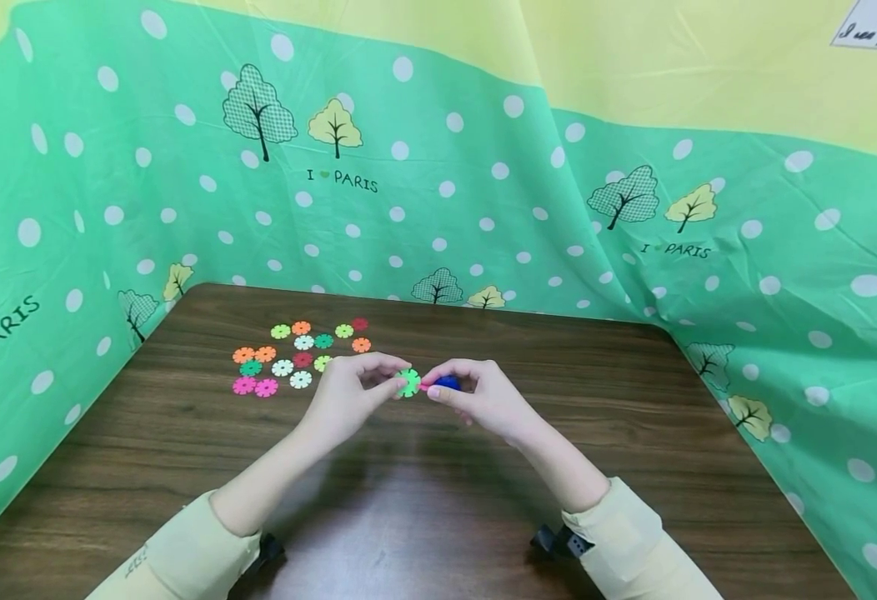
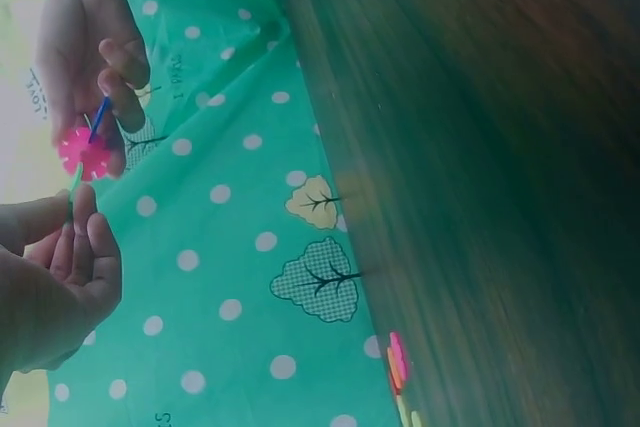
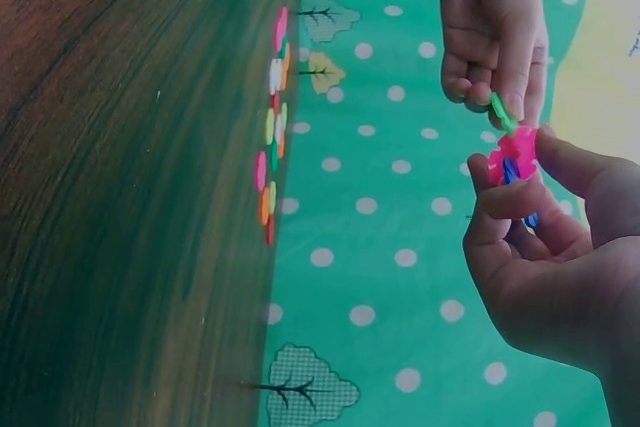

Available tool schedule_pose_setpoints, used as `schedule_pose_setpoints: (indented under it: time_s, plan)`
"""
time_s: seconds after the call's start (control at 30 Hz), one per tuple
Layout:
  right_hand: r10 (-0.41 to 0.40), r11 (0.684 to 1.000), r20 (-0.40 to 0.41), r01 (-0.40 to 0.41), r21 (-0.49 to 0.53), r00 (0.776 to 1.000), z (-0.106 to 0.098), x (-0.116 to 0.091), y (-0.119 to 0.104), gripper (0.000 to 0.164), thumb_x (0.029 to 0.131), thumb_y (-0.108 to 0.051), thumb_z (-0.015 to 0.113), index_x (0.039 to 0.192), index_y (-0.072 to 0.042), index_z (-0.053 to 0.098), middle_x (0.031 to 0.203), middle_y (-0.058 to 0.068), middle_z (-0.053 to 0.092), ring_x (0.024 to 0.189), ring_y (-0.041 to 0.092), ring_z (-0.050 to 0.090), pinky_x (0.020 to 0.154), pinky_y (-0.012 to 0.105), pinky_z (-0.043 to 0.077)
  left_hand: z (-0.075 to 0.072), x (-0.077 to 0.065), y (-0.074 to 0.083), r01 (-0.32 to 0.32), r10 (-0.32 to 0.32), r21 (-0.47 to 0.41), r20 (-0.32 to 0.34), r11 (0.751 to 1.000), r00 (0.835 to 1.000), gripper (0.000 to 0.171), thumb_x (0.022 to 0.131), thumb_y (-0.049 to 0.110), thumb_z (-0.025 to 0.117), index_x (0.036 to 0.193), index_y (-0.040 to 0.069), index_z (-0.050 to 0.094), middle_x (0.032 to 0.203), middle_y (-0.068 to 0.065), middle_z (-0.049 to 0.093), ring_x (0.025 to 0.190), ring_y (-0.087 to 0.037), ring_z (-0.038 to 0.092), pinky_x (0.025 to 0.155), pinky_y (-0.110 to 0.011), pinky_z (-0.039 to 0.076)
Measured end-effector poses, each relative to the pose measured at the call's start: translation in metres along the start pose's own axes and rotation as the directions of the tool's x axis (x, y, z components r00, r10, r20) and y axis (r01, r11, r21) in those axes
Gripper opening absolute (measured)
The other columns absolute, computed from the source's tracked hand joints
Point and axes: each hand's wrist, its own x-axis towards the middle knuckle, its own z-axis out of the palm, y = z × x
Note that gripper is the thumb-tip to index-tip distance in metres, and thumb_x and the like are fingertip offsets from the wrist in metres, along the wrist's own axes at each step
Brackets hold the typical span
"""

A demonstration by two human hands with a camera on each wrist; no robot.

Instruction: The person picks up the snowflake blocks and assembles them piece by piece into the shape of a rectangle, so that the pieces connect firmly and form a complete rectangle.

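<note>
Above the table, my left hand pinches a green notched plastic disc between thumb and fingers. Facing it, my right hand grips a pink notched disc that is joined to a blue disc. In both wrist views the green disc's edge meets the pink disc's rim; how deeply they interlock cannot be seen. The pink disc shows face-on in the left wrist view, while the blue one appears nearly edge-on there. Fingers of my right hand partly cover the blue disc.
Loose notched discs in white, orange, pink, red, yellow-green and green lie on the brown wooden table, left of my hands. A green dotted curtain hangs around the table's back and sides.
</note>
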Motion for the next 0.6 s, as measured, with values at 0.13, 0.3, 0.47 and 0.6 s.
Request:
schedule_pose_setpoints:
  time_s: [0.13,0.3,0.47,0.6]
  plan:
    - [-0.017,1.000,-0.036,0.017,0.011,0.999,0.0011,-0.0009,-0.0006,0.020,0.085,-0.025,0.071,0.102,-0.014,0.070,0.077,0.006,0.063,0.048,0.016,0.040,0.040,0.026,0.038,0.0018,0.0002,0.0025,-0.021,0.021,0.015,-0.018,1.000,1.000,0.016,0.082,0.015,0.074,0.097,0.012,0.073,0.081,0.004,0.072,0.066,-0.014,0.066,0.055,-0.025,0.052]
    - [-0.033,0.999,-0.052,0.033,0.013,0.998,0.0034,-0.0028,-0.0008,0.018,0.085,-0.024,0.071,0.101,-0.016,0.071,0.089,0.012,0.068,0.051,0.015,0.041,0.039,0.026,0.037,0.0041,-0.0009,0.0026,-0.042,0.044,0.031,-0.035,0.999,0.998,0.016,0.080,0.015,0.076,0.096,0.012,0.074,0.079,0.004,0.072,0.063,-0.008,0.061,0.055,-0.024,0.051]
    - [-0.031,0.999,-0.038,0.031,0.016,0.999,0.0047,-0.0037,0.0019,0.021,0.085,-0.025,0.071,0.105,-0.017,0.069,0.094,0.014,0.067,0.055,0.015,0.043,0.040,0.024,0.038,0.0052,-0.0017,-0.0013,-0.017,0.017,0.015,-0.023,1.000,1.000,0.017,0.080,0.016,0.076,0.097,0.011,0.074,0.079,0.004,0.072,0.063,-0.011,0.062,0.051,-0.024,0.049]
    - [-0.050,0.999,-0.014,0.050,0.008,0.999,0.0041,-0.0030,0.0023,0.023,0.087,-0.025,0.069,0.109,-0.018,0.067,0.092,0.012,0.065,0.053,0.015,0.043,0.041,0.025,0.040,0.0039,-0.0014,-0.0033,0.012,-0.012,0.003,0.004,1.000,1.000,0.016,0.080,0.017,0.076,0.096,0.014,0.073,0.077,0.005,0.071,0.066,-0.016,0.066,0.052,-0.026,0.051]
